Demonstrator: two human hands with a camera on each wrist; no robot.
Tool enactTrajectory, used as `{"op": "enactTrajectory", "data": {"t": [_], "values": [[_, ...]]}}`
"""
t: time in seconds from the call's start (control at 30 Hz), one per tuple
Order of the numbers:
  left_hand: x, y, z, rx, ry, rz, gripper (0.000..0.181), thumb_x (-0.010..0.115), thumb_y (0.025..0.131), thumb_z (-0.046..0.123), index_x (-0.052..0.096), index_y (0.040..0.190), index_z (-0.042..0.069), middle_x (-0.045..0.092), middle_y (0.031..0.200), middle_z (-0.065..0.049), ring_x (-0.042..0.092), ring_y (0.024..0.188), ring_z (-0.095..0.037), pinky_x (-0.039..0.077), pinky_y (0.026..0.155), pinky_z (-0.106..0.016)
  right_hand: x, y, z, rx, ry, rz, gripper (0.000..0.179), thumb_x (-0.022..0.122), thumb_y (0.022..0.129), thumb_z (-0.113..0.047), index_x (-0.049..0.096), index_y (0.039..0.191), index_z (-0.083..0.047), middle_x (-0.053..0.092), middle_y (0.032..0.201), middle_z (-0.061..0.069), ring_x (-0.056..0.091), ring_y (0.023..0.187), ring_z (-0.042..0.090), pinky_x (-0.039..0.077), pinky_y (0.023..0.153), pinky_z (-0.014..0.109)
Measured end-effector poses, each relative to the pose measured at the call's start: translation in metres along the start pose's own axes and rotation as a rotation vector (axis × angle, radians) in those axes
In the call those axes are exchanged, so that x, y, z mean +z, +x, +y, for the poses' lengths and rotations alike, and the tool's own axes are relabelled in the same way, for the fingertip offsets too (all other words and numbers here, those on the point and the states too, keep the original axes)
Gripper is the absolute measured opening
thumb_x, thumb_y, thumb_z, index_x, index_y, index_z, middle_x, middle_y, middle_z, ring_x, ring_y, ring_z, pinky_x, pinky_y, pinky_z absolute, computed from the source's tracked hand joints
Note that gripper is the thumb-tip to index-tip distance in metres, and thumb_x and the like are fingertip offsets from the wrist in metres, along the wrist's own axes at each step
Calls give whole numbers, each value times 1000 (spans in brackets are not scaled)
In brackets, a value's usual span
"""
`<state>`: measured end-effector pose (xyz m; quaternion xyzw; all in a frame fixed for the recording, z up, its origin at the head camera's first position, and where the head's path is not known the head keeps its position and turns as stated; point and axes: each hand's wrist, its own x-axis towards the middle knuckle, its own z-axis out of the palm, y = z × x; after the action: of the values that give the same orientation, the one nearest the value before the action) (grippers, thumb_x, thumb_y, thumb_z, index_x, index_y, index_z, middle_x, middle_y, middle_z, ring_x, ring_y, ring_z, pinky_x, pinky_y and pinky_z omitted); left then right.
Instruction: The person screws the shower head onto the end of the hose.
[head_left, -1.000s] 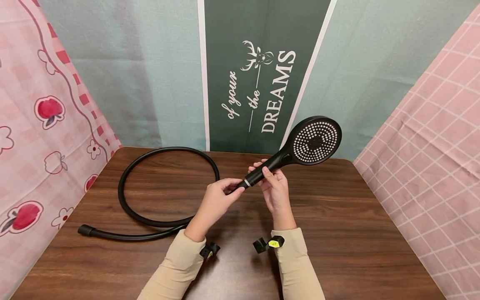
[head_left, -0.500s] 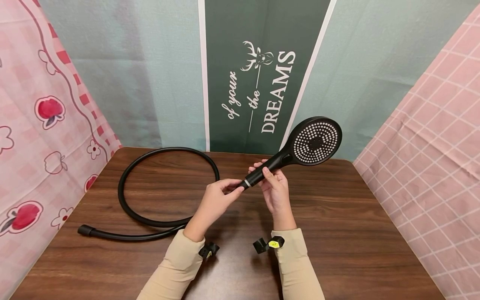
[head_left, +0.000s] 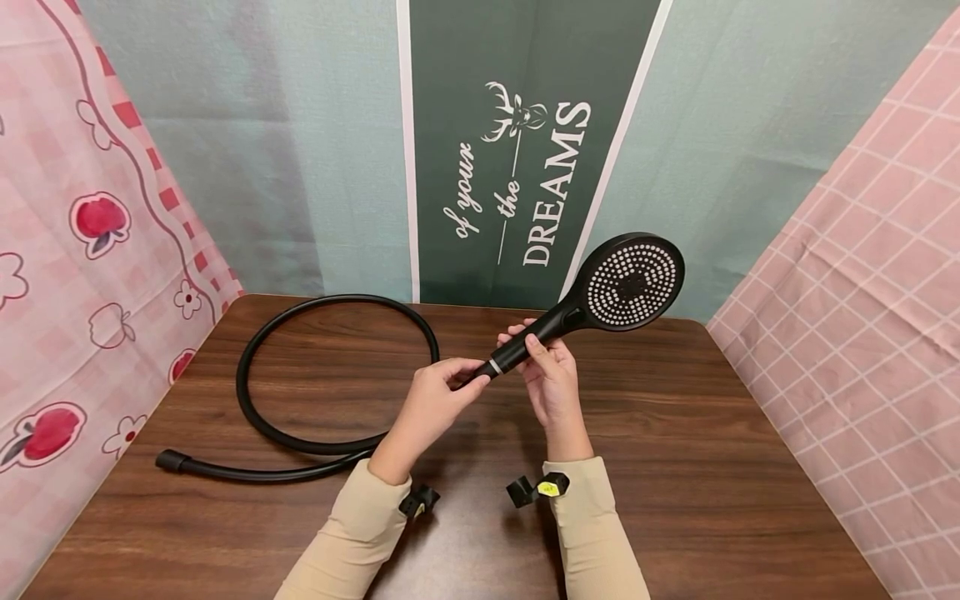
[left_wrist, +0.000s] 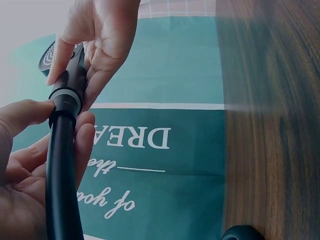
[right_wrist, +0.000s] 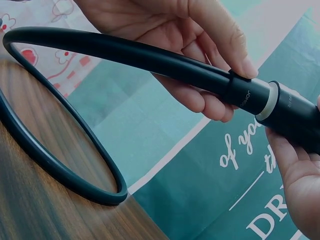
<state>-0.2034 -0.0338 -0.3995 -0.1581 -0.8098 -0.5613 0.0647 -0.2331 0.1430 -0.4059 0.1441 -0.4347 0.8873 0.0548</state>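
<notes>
A black shower head (head_left: 633,282) with white nozzles is held up over the table, its face toward the head camera. My right hand (head_left: 551,379) grips its handle (head_left: 525,343), thumb along the front. With thumb and fingers, my left hand (head_left: 438,396) pinches the collar (right_wrist: 247,95) at the end of a black shower hose (head_left: 337,297). Collar and handle are in line, end to end, with a pale ring (right_wrist: 270,102) showing between them. From the collar the hose runs down and loops across the left of the table, ending in a black connector (head_left: 172,460).
The brown wooden table (head_left: 675,500) has a green cloth (head_left: 517,50) with white lettering behind it. A patterned pink cloth (head_left: 45,333) hangs at the left, a pink checked one (head_left: 885,292) at the right. Small black cameras (head_left: 522,492) sit at both wrists.
</notes>
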Motion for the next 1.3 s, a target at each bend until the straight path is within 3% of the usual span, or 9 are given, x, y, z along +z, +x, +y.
{"op": "enactTrajectory", "data": {"t": [0.27, 0.53, 0.8, 1.13, 1.3], "values": [[-1, 0, 2, -38, -39, 1, 23, 72, 92, 18, 75, 112, 8, 75, 99, -8, 71, 88, -18, 58, 77, -34, 0, 0, 0, 2, 5, 1, 31, 53, 102, -7, 44, 129, 6, 73, 103, 3, 74, 98, 17, 56, 94, 32], [0, -1, 2, -32, -39, 3, 21, 72, 92, 17, 75, 111, 9, 76, 97, -7, 70, 86, -16, 58, 76, -32, 0, -1, 0, -2, 5, -11, 18, 52, 102, -6, 56, 120, -6, 73, 103, 2, 74, 98, 16, 56, 94, 31], [1, -1, 3, -6, -35, 15, 20, 73, 91, 15, 75, 109, 8, 75, 96, -7, 69, 85, -15, 57, 75, -30, -1, 0, 0, 0, 2, -10, 20, 52, 102, -7, 52, 122, -3, 73, 103, 2, 74, 98, 16, 56, 93, 31], [0, -1, 2, -50, -65, -2, 24, 71, 92, 17, 74, 114, 8, 75, 99, -9, 70, 86, -17, 58, 74, -30, -1, 0, 0, 1, 4, -9, 17, 52, 102, -6, 55, 119, -6, 73, 103, 2, 74, 98, 16, 56, 93, 30], [0, 0, 2, -29, -74, -13, 23, 72, 91, 15, 74, 113, 7, 75, 99, -9, 70, 89, -18, 58, 79, -31, 0, -1, -1, 2, 0, -10, 16, 51, 103, -7, 56, 118, -8, 73, 103, 2, 74, 98, 16, 56, 93, 31]]}}
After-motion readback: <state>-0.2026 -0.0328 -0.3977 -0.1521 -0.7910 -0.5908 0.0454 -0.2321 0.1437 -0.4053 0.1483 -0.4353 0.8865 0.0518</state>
